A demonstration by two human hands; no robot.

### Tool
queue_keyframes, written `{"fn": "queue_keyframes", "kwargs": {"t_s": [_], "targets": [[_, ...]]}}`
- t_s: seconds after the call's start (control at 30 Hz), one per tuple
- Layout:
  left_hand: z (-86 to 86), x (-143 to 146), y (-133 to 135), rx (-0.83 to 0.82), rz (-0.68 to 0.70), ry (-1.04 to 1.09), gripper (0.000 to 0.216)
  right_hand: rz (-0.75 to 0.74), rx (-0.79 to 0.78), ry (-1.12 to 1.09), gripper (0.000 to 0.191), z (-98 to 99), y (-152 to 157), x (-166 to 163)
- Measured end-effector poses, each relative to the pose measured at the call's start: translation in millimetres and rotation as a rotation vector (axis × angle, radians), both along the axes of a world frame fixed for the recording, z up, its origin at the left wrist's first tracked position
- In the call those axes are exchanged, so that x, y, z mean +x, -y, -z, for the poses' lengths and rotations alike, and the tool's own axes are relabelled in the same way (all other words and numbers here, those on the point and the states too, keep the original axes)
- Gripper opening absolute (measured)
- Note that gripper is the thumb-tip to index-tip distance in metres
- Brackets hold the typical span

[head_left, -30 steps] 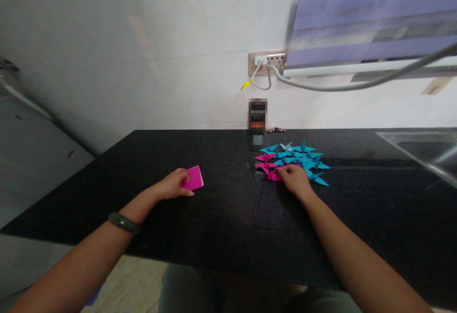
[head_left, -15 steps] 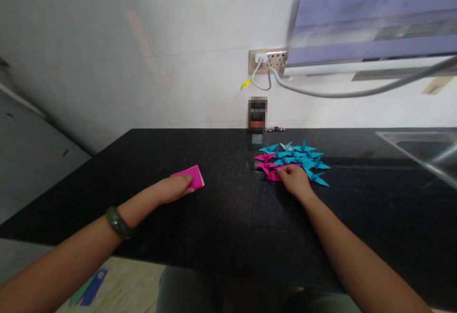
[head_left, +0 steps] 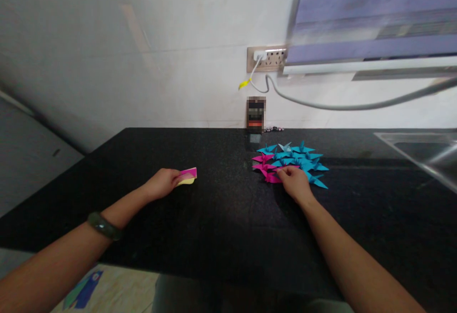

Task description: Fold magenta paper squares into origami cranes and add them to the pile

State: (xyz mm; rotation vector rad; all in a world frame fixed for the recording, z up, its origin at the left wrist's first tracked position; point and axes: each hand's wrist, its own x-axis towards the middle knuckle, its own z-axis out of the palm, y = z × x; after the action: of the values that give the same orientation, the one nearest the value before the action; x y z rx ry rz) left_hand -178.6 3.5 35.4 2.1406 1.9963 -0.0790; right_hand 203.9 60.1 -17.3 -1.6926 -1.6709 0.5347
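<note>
My left hand (head_left: 163, 183) is closed on a small stack of folded-looking square paper (head_left: 188, 174), pink on top with a yellow layer under it, tilted above the counter. My right hand (head_left: 295, 184) pinches a pink paper crane (head_left: 274, 178) at the front of a cluster; its fingers hide part of that crane. Around it lie several blue paper cranes (head_left: 303, 162), packed closely together. A pale blue crane (head_left: 285, 147) sits at the back, and another pink crane (head_left: 263, 158) at the left edge of the group.
The black counter (head_left: 228, 227) meets a white wall. A pixelated dark box (head_left: 256, 114) stands against the wall beside a beaded string (head_left: 274, 129). Above are a wall socket (head_left: 267, 59) and a grey hanging cable (head_left: 321, 106). A metal sink (head_left: 428, 151) is at the right.
My left hand has lifted and turned the paper stack, moving slightly left, so a yellow layer now shows. My right hand stays at the pink crane. The view has shifted slightly.
</note>
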Motion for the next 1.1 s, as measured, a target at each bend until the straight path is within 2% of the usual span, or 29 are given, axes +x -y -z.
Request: {"fn": "queue_keyframes", "kwargs": {"t_s": [0.27, 0.47, 0.67, 0.83, 1.1], "targets": [[5.2, 3.8, -1.4, 0.009, -0.196, 0.031, 0.045, 0.033, 0.165, 0.003, 0.032, -7.0, 7.6, -1.8], [-5.3, -6.4, -3.0, -0.178, -0.065, 0.162, 0.039, 0.013, 0.384, 0.043, 0.027, -14.4, 14.3, -4.2], [-4.2, -3.4, 1.8, -0.128, 0.084, 0.148, 0.036, -0.069, 0.436, 0.069, 0.025, -20.4, 22.5, -13.6], [3.5, -0.3, 2.7, -0.070, 0.088, 0.130, 0.030, -0.134, 0.461, 0.097, 0.025, -18.6, 27.6, -20.2], [5.3, -5.9, 5.4, -0.050, 0.148, 0.142, 0.035, -0.162, 0.430, 0.126, 0.027, -18.4, 30.0, -23.0]]}}
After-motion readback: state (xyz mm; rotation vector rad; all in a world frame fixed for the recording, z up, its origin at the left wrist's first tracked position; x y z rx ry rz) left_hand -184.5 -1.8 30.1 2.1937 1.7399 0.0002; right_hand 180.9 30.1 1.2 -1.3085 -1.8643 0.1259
